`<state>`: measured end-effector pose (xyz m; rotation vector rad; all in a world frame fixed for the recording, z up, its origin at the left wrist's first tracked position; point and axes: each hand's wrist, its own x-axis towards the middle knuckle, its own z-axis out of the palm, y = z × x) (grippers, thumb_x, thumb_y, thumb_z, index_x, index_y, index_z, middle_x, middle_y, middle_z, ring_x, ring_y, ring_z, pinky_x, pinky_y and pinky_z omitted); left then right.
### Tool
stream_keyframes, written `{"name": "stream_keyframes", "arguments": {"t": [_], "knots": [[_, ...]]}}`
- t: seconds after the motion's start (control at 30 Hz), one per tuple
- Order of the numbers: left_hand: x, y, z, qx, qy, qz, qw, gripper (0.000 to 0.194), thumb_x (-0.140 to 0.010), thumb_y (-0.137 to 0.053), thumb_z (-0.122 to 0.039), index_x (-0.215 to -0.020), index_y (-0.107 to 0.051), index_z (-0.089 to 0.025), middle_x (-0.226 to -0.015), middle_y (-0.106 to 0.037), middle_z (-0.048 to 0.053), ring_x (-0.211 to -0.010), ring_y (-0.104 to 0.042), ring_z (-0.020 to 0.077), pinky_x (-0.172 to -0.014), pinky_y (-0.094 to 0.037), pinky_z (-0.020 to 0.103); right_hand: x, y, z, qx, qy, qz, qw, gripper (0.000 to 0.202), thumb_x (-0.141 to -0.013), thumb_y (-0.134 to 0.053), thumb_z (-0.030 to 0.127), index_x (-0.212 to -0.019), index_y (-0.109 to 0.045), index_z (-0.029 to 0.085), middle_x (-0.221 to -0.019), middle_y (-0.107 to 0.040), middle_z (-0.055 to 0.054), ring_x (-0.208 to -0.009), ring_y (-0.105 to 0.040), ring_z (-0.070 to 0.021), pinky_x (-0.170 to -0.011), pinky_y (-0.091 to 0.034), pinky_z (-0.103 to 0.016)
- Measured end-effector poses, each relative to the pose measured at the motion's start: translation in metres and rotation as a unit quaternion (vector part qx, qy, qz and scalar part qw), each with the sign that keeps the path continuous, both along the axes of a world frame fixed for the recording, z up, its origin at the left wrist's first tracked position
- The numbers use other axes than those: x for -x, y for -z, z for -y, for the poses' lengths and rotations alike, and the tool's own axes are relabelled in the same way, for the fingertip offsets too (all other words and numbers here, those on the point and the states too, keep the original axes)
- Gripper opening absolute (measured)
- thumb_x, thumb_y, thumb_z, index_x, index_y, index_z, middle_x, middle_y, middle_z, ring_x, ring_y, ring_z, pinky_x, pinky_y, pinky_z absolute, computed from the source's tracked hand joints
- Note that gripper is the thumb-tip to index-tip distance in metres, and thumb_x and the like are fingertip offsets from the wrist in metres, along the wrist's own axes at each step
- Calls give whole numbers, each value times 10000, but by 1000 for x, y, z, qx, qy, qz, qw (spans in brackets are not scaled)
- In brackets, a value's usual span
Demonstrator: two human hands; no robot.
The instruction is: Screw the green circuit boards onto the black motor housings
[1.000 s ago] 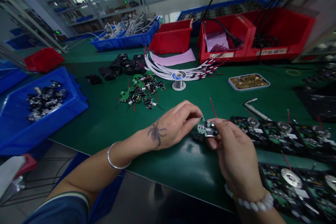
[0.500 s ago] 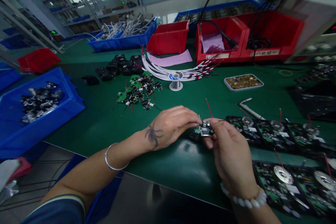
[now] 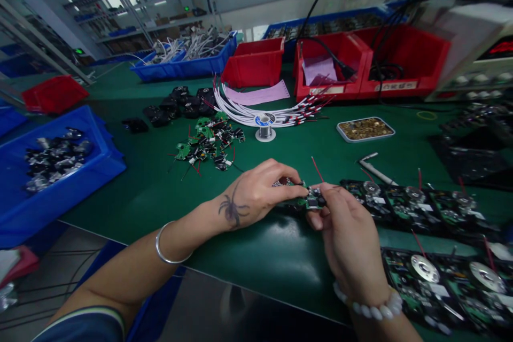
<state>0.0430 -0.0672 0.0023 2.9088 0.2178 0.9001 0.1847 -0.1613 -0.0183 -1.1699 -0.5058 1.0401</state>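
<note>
A small green circuit board (image 3: 312, 202) with a red wire standing up from it is between my two hands, above the front of the bench. My right hand (image 3: 348, 224) pinches its right side between thumb and fingers. My left hand (image 3: 266, 192) is closed on the board's left side, thumb stretched along it; the fingers partly hide that end. Just right of my right hand lie assembled units (image 3: 414, 200) in dark housings, with round metal discs and red wires. A second row (image 3: 441, 283) of them lies nearer to me.
A solder spool (image 3: 265, 129) stands mid-bench before a bundle of white cables (image 3: 248, 112). Loose circuit boards (image 3: 208, 141) and black housings (image 3: 176, 104) lie left of it. A tray of brass-coloured bits (image 3: 365, 130) sits right. Red bins (image 3: 253, 64) line the back; a blue bin (image 3: 108, 157) is left.
My left thumb has stretched out along the board and its fingers have shifted, showing more of the board's left end. My right hand keeps its pinch. The whole view has shifted slightly.
</note>
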Motion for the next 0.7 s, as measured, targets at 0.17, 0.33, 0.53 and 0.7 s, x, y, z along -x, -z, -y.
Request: {"name": "stream_keyframes", "arguments": {"t": [0.17, 0.33, 0.53, 0.7], "knots": [[-2, 5, 5, 64, -3, -4, 998, 317, -948, -367, -104, -1198, -545, -182, -998, -594, 67, -905, -546, 150, -803, -502, 289, 1, -5, -2, 1, -15, -66, 998, 274, -728, -731, 366, -672, -566, 154, -579, -486, 39, -445, -411, -52, -411, -331, -179], [-3, 5, 8, 86, 7, -16, 996, 366, -943, -357, -90, -1253, -504, -215, -1067, -568, 79, -987, -536, 172, -859, -494, 332, 2, -7, -3, 1, -13, -97, 995, 291, -687, -754, 370, -665, -564, 152, -541, -489, 37, -435, -424, -63, -408, -362, -180], [4, 6, -9, 227, -162, 53, 959, 170, -934, -509, -244, -1067, -542, -142, -971, -575, 62, -877, -577, 145, -797, -500, 284, 2, -7, -4, -27, 23, -73, 997, 208, -720, -721, 324, -718, -621, 142, -600, -533, 18, -469, -454, -65, -405, -366, -171], [15, 26, -35, 253, -224, -116, 934, 96, -887, -565, -236, -856, -566, -145, -797, -583, 14, -711, -569, 133, -664, -466, 257, 2, -5, -4, -15, 9, -55, 998, 192, -763, -674, 320, -746, -636, 132, -623, -547, 7, -468, -450, -59, -405, -357, -171]]}}
